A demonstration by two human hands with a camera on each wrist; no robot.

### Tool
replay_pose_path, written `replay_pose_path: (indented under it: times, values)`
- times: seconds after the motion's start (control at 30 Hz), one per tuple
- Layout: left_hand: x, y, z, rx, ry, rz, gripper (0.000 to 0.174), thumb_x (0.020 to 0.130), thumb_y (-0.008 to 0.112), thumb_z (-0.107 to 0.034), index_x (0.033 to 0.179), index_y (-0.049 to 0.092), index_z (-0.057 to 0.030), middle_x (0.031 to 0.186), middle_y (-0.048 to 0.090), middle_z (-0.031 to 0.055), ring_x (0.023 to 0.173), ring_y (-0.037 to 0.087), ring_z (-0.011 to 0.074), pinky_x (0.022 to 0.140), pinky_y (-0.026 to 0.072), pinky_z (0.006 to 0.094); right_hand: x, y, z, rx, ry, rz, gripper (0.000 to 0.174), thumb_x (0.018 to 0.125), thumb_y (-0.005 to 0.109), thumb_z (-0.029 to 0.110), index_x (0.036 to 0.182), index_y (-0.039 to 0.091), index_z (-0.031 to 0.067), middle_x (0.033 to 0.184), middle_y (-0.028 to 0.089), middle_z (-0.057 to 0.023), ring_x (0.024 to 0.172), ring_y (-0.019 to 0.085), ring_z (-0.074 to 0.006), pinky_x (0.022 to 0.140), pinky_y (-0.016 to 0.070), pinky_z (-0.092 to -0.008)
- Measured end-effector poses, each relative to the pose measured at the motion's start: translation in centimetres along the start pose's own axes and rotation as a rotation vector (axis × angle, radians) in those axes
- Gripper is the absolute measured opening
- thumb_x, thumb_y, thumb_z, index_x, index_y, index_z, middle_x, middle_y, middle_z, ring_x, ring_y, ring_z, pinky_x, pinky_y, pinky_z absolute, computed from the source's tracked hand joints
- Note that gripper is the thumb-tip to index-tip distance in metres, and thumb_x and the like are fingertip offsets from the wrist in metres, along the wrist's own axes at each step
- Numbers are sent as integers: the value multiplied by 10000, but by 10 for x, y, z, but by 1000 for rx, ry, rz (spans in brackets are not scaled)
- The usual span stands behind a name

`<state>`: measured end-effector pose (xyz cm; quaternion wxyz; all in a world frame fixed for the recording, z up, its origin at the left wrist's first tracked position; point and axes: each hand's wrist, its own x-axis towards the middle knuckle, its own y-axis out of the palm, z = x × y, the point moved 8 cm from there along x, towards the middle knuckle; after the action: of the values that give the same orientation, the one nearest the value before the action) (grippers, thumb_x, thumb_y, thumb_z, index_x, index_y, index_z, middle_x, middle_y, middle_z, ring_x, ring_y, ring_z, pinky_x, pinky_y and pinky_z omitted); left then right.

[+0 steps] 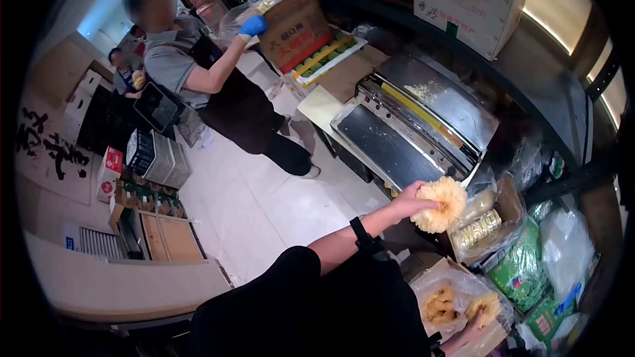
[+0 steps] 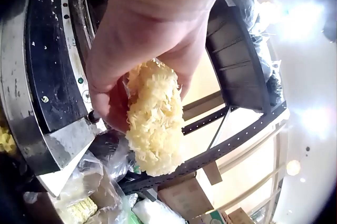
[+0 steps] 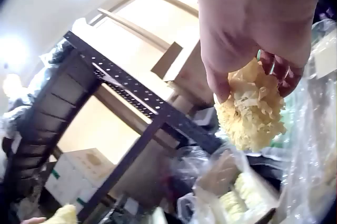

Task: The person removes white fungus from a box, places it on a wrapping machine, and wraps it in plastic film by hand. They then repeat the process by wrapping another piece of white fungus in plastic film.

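My left hand (image 1: pixel 405 203) grips a large round, frilly, pale yellow dried snow fungus (image 1: pixel 442 205), thumb on its face. It is held up near the front corner of the wrapping machine (image 1: pixel 390 142). In the left wrist view, the fingers curl around the ruffled fungus (image 2: pixel 155 124) from above. Lower down, my right hand (image 1: pixel 468 334) holds a second frilly snow fungus (image 1: pixel 486 305) over an open carton (image 1: pixel 423 279) lined with clear plastic. Inside that bag lie yellowish pieces (image 1: pixel 442 305). The right wrist view shows the fungus (image 3: pixel 251 111) between thumb and fingers.
Beside the machine stands a carton of gold-patterned packages (image 1: pixel 477 228). Green bags (image 1: pixel 519 271) and clear plastic crowd the right. A dark metal shelf (image 1: pixel 529 86) carries a white box (image 1: pixel 466 3). Across the aisle, a person in a blue glove (image 1: pixel 253 26) stands by an open produce box (image 1: pixel 324 59).
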<state>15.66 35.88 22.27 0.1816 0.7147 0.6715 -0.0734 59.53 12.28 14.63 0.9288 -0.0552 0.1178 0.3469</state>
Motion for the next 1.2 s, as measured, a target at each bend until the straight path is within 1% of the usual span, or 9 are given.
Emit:
replay_pose_path:
  times: [0.17, 0.23, 0.43, 0.6, 0.87, 0.97, 1.1, 1.13, 1.2]
  values:
    - [7, 1, -1, -223, 31, 45, 541, 751, 740, -85, 1203, 451, -15, 1076, 600, 97, 952, 612, 168, 815, 514, 305, -58, 120, 131, -191, -234, 99, 446, 833, 673, 159, 1184, 519, -68, 1111, 595, -159, 969, 584, -225, 856, 468, -338]
    - [2, 1, -8, -233, -21, 25, 522, 759, 732, -68, 1193, 448, -7, 1053, 606, 102, 927, 624, 179, 807, 526, 309, -59, 146, 140, -144, -310, 72, 521, 792, 711, 99, 1233, 477, -50, 1171, 558, -156, 1031, 549, -221, 889, 445, -333]
    - [-3, 1, -9, -242, -58, 35, 509, 772, 723, -69, 1188, 435, -9, 1072, 595, 116, 955, 616, 186, 822, 525, 312, -145, 258, 219, -526, -1322, 241, 563, 659, 742, 27, 1177, 520, 11, 1091, 568, -162, 1018, 556, -323, 889, 444, -392]
    - [-16, 5, -4, -381, -74, 74, 518, 800, 689, -79, 1232, 412, -17, 1107, 579, 102, 991, 586, 169, 845, 492, 300, -176, 293, 209, -542, -1562, 391, 471, 644, 571, -12, 1112, 577, 30, 1080, 573, -138, 979, 575, -321, 839, 458, -423]
    - [-19, 23, 11, -413, -69, 189, 338, 928, 479, -71, 1257, 405, -51, 1174, 535, 82, 1071, 543, 152, 911, 457, 288, -188, 298, 197, -649, -1533, 454, 504, 639, 599, 16, 1140, 572, 65, 1117, 562, -120, 1028, 561, -308, 873, 433, -436]
    - [-22, 34, 14, -466, -76, 217, 323, 937, 496, -104, 1247, 417, -54, 1176, 531, 77, 1073, 539, 152, 907, 456, 285, -186, 292, 193, -722, -1503, 484, 546, 626, 628, 43, 1167, 559, 73, 1146, 551, -123, 1065, 541, -311, 900, 414, -446]
    - [-26, 53, 15, -466, -110, 242, 310, 952, 486, -159, 1241, 436, -58, 1185, 525, 65, 1063, 539, 149, 900, 456, 285, -186, 279, 191, -796, -1417, 523, 538, 714, 733, 233, 1191, 547, 66, 1197, 535, -122, 1125, 504, -322, 952, 380, -460]
    - [-26, 56, 10, -421, -74, 209, 300, 951, 489, -175, 1226, 450, -58, 1174, 533, 70, 1066, 541, 152, 902, 459, 291, -187, 275, 193, -835, -1419, 535, 558, 748, 726, 343, 1194, 545, 60, 1212, 530, -120, 1140, 496, -322, 974, 365, -466]
    - [-36, 75, 3, -521, -31, 379, 301, 939, 504, -174, 1214, 456, -61, 1170, 549, 86, 1078, 551, 173, 916, 467, 310, -185, 260, 195, -850, -1396, 526, 517, 800, 668, 358, 1198, 544, 53, 1155, 567, -124, 1132, 511, -294, 986, 351, -464]
